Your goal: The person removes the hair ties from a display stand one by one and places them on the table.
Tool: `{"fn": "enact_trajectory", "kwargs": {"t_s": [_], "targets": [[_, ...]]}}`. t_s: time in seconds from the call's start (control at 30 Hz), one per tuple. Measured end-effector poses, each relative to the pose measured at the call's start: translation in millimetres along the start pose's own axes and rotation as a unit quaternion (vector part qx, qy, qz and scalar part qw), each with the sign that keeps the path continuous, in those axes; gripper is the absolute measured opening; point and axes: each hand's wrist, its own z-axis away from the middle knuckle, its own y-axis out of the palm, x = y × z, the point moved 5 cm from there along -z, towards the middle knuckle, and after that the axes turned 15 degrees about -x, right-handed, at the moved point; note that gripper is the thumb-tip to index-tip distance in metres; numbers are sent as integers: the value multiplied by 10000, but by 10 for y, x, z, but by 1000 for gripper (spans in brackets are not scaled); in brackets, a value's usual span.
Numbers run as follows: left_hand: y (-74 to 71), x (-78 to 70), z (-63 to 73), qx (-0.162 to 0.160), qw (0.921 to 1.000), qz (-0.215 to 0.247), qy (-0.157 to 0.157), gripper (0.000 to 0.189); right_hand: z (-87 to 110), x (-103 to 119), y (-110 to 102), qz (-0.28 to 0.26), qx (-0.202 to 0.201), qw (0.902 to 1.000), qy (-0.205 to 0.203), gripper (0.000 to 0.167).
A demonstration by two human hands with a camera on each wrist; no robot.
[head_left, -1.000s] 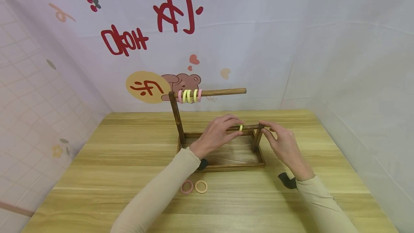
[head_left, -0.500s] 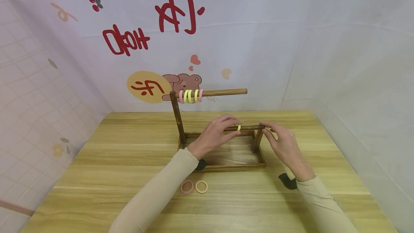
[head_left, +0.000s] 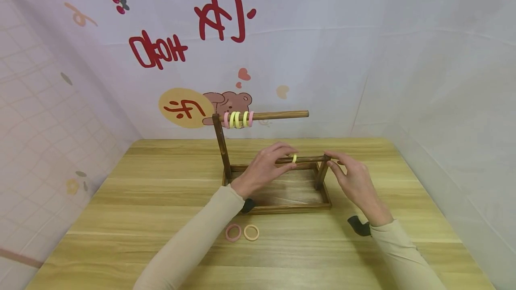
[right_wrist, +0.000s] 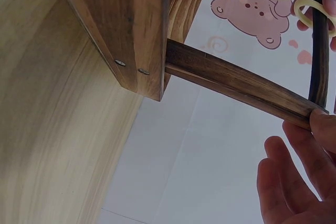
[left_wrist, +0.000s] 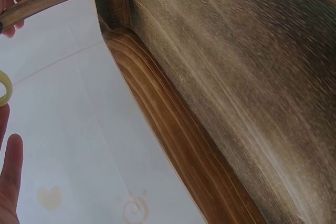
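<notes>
In the head view my left hand (head_left: pixel 268 164) pinches a light yellow ring (head_left: pixel 294 158) between thumb and fingertips. The ring is threaded round the lower dark wooden rod (head_left: pixel 310 159) of a two-armed wooden stand. At that rod's right end my right hand (head_left: pixel 356 182) holds the top of the short post (head_left: pixel 321 174); the right wrist view shows its thumb and finger at the post's corner (right_wrist: pixel 302 114). Several yellow and pink rings (head_left: pixel 238 119) hang on the upper rod (head_left: pixel 282 114), close to its tall left post (head_left: pixel 221 142).
The stand's shallow tray base (head_left: pixel 294 209) sits on the wood-grain table (head_left: pixel 322 254). A pink ring (head_left: pixel 227 237) and a pale orange ring (head_left: pixel 245 237) lie flat in front of it. A printed white cloth (head_left: pixel 322 57) hangs behind and at both sides.
My left hand has slid the yellow ring a little to the left along the lower rod, away from the short post. The right hand keeps its place at the post.
</notes>
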Motion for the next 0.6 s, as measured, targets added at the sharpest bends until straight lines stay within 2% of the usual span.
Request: {"fn": "enact_trajectory", "kwargs": {"t_s": [0.6], "targets": [[-71, 32, 43, -159, 9998, 132, -13, 35, -3, 5, 3, 49, 34, 10000, 52, 32]]}}
